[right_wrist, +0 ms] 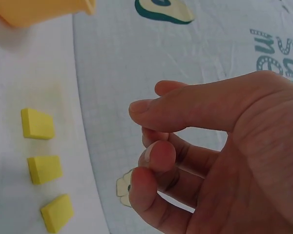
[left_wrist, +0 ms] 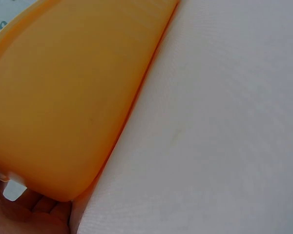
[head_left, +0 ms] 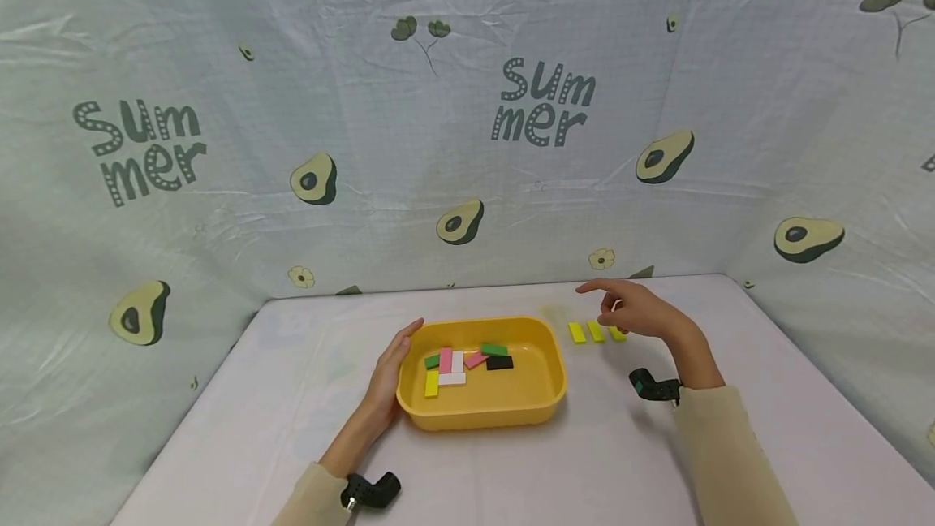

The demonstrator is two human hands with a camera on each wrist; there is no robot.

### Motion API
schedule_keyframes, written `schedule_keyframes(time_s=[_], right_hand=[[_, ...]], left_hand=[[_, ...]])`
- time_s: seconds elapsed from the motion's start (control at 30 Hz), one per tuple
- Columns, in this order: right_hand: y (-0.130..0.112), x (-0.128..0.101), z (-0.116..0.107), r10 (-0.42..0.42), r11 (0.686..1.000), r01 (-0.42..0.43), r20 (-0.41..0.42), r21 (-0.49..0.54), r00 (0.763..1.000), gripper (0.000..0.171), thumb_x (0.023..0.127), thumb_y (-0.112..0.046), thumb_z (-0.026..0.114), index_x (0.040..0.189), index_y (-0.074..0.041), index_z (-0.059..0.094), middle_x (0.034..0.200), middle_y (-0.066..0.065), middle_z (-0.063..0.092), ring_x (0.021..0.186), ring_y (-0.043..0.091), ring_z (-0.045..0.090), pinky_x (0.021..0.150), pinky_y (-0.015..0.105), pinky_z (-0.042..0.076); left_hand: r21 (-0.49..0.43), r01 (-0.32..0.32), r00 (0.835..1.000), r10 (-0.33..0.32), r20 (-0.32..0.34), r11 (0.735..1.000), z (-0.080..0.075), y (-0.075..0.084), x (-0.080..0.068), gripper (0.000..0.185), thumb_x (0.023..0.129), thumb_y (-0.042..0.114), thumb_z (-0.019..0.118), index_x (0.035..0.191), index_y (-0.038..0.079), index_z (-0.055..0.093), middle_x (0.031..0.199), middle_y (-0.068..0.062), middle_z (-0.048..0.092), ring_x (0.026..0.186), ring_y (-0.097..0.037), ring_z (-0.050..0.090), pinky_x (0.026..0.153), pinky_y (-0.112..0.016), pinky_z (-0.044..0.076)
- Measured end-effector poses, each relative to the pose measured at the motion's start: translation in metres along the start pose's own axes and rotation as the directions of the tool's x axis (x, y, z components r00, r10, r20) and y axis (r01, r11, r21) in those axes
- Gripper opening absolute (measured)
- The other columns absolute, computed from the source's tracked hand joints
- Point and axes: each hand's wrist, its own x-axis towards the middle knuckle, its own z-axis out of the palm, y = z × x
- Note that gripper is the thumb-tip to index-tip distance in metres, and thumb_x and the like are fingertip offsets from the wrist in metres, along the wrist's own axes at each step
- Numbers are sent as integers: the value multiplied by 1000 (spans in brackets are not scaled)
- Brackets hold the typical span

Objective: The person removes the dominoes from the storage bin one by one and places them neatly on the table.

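Observation:
A yellow plastic tray (head_left: 482, 420) with rounded corners stands on the white table, holding several small flat blocks in green, pink, white, black and yellow. My left hand (head_left: 387, 368) rests along its left side, fingers extended against the wall; in the left wrist view the fingers (left_wrist: 44, 207) touch the tray's end. To the right of the tray, three yellow blocks (head_left: 596, 331) lie in a row. Above them hovers my right hand (head_left: 639, 311), its index finger pointing left and the other fingers loosely bent. Nothing lies between its thumb and fingers in the right wrist view.
A light cloth (head_left: 409, 144) printed with avocados and lettering hangs behind the table and at both sides. The tabletop (head_left: 548, 477) stretches in front of the tray. Black wrist straps (head_left: 657, 386) sit on both arms.

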Motion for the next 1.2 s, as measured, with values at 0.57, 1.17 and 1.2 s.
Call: schedule_keyframes(time_s=[0.57, 1.17, 1.2], right_hand=[[-33, 4, 20, -73, 995, 72, -8, -71, 997, 47, 95, -4, 65, 141, -14, 61, 98, 9, 63, 71, 18, 56, 60, 29, 54], [-68, 17, 54, -152, 975, 158, 46, -155, 987, 45, 94, 0, 65, 135, -17, 65, 90, 2, 63, 77, 15, 54, 67, 24, 52], [-70, 18, 56, -156, 974, 162, 49, -159, 987, 44, 94, 0, 64, 135, -16, 65, 91, 3, 63, 76, 15, 54, 67, 24, 52]], left_hand=[[16, 14, 1000, -14, 9, 1000, -1, 0, -2, 53, 114, 37, 28, 162, 17, 34, 172, -9, 25, 160, -33, 19, 131, -54, 13], [21, 13, 1000, -13, 5, 1000, -5, 0, -3, 52, 113, 38, 27, 162, 18, 35, 171, -9, 27, 160, -33, 22, 131, -55, 15], [23, 13, 1000, -13, 3, 1000, -5, 0, -3, 52, 114, 38, 27, 161, 18, 35, 171, -9, 27, 160, -33, 22, 131, -55, 15]])
